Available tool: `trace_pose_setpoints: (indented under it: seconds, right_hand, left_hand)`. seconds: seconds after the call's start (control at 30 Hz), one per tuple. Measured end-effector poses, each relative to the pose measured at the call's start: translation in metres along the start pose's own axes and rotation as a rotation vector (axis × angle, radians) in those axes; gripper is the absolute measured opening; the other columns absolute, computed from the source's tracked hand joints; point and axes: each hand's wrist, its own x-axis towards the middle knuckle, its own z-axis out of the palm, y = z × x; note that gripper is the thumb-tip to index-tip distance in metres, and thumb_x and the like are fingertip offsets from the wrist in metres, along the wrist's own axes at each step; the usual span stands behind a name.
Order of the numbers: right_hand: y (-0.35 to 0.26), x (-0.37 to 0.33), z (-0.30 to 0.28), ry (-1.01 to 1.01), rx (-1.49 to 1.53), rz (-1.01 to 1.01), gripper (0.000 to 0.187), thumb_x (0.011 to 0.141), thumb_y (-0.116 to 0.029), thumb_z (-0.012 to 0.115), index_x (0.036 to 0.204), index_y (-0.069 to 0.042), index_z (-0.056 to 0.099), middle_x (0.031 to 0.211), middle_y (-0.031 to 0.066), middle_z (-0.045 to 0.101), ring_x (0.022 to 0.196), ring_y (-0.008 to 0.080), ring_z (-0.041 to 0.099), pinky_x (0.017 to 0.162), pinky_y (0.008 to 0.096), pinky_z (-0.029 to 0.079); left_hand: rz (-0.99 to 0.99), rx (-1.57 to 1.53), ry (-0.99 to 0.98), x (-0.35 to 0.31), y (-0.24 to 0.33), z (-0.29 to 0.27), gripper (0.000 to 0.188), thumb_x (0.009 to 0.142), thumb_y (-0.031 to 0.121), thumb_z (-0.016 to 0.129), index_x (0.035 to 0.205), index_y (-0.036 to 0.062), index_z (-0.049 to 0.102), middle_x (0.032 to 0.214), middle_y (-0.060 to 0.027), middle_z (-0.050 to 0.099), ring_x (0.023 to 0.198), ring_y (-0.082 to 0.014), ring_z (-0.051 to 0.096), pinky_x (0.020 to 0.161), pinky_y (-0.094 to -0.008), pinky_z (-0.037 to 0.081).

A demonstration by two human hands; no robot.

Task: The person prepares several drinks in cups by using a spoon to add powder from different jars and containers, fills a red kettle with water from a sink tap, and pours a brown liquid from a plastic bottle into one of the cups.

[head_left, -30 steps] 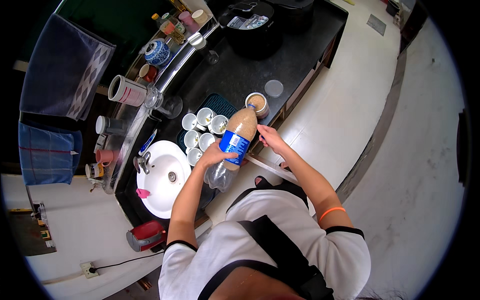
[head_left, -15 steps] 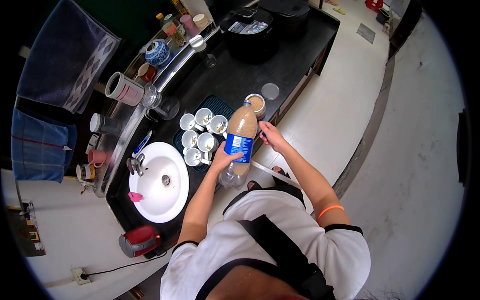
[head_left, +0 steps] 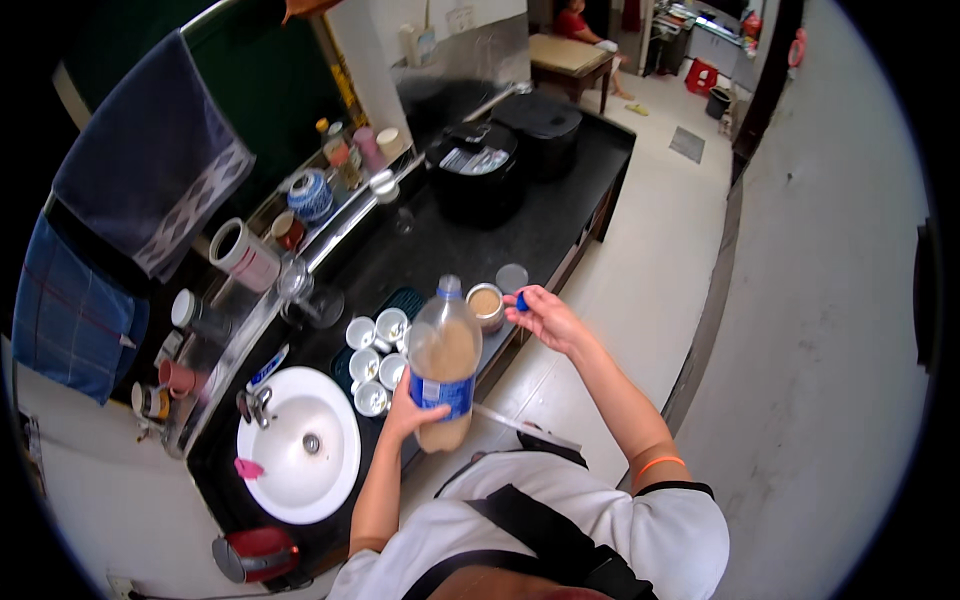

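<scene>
My left hand [head_left: 408, 410] is wrapped round a large clear plastic bottle [head_left: 445, 345] with a blue label. Brown grainy stuff fills its lower part, and the uncapped neck points up and away from me. To the right, my right hand [head_left: 552, 322] pinches a small blue bottle cap [head_left: 521, 301] between its fingertips. Just past the bottle stands an open round jar [head_left: 486, 303] with similar brown grains in it, and a clear round lid [head_left: 512, 277] lies beside it. Several white mugs [head_left: 364, 366] with bits inside stand on a dark tray [head_left: 405, 298], partly hidden by the bottle.
A white sink [head_left: 340, 465] with a tap [head_left: 258, 405] is at the left, a red kettle [head_left: 255, 555] below it. Two black lidded pots [head_left: 475, 190] stand further along the dark counter [head_left: 395, 245]. Jars and cups line the ledge. A person in red [head_left: 573, 22] sits far off.
The bottle has come from neck-down to upright, its grains now settled at the base. My right hand has opened somewhat, showing the blue cap. The view has tilted up toward the far room.
</scene>
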Motion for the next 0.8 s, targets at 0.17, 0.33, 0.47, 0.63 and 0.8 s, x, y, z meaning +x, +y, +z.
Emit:
trace_pose_setpoints:
  seconds: [0.17,0.33,0.47,0.63,0.8]
  right_hand:
    - [-0.036,-0.029,0.044,-0.2,-0.636,-0.17,0.021,0.086,-0.013,0.055,0.106,-0.004,0.053,0.089,0.0032,0.058,0.077,0.0097,0.056,0.073,0.0232,0.047]
    - [-0.044,-0.05,0.046,-0.37,-0.741,-0.167,0.028,0.079,-0.004,0.061,0.107,-0.006,0.058,0.089,0.0015,0.057,0.086,0.0091,0.054,0.078,0.0232,0.045]
    - [-0.054,-0.06,0.044,-0.425,-0.791,-0.183,0.028,0.077,-0.004,0.062,0.105,-0.004,0.059,0.102,0.0056,0.056,0.093,0.0131,0.054,0.08,0.0253,0.044]
    - [-0.064,-0.07,0.039,-0.573,-1.02,-0.385,0.022,0.071,-0.004,0.066,0.093,-0.003,0.062,0.098,0.0093,0.06,0.097,0.023,0.053,0.086,0.0323,0.042]
    - [-0.092,-0.105,0.016,-0.571,-1.182,-0.334,0.028,0.064,-0.003,0.071,0.092,-0.005,0.065,0.094,0.008,0.06,0.09,0.0217,0.056,0.08,0.0317,0.045]
  left_hand:
    - [-0.063,0.036,-0.073,-0.028,0.014,0.013,0.091,0.048,0.013,0.083,0.126,0.0051,0.035,0.117,-0.0086,0.049,0.109,-0.0202,0.047,0.095,-0.0346,0.037]
    - [-0.122,-0.034,-0.128,-0.04,0.019,0.036,0.089,0.048,0.012,0.083,0.124,0.0059,0.037,0.115,-0.0063,0.049,0.108,-0.0174,0.046,0.094,-0.0311,0.036]
    - [-0.133,0.013,-0.165,-0.04,0.021,0.045,0.089,0.048,0.013,0.084,0.124,0.0062,0.037,0.115,-0.0052,0.048,0.107,-0.0161,0.045,0.094,-0.03,0.035]
    - [-0.142,0.035,-0.233,-0.046,0.016,0.053,0.089,0.05,0.014,0.083,0.125,0.0048,0.036,0.116,-0.006,0.047,0.108,-0.0157,0.044,0.094,-0.0289,0.035]
    - [-0.07,0.16,-0.365,-0.048,0.02,0.08,0.092,0.053,0.021,0.082,0.129,0.0053,0.033,0.121,-0.0081,0.043,0.113,-0.0172,0.04,0.098,-0.0301,0.03]
